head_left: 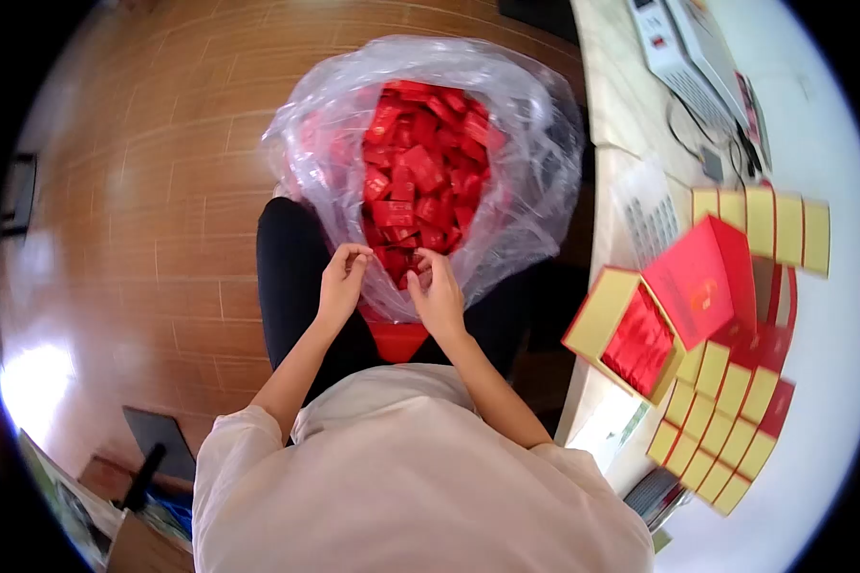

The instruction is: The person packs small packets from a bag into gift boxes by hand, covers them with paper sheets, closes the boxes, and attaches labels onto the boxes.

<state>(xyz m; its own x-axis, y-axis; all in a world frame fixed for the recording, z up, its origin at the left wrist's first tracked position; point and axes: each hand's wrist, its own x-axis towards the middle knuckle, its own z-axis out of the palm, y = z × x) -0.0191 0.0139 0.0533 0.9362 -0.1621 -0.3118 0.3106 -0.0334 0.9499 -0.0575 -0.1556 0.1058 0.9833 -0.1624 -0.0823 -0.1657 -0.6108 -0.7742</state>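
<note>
A clear plastic bag [526,143] stands open between my knees, filled with a heap of small red packets [420,172]. Both hands are over the near side of its opening. The fingers of my left hand [342,285] are bent and pressed together at the left of the near rim; what they pinch, if anything, is not clear. Opposite it, my right hand [439,298] has its thumb and fingers curled toward each other close to the red packets. Whatever lies between those fingertips is too small to make out.
On the white table to my right stands an open red-and-gold box [597,315] with red packets [642,344] inside. Stacked gold-and-red boxes [721,420] stand beyond it. A white device [688,57] with cables is at the far end. Wooden flooring [182,210] spreads to the left.
</note>
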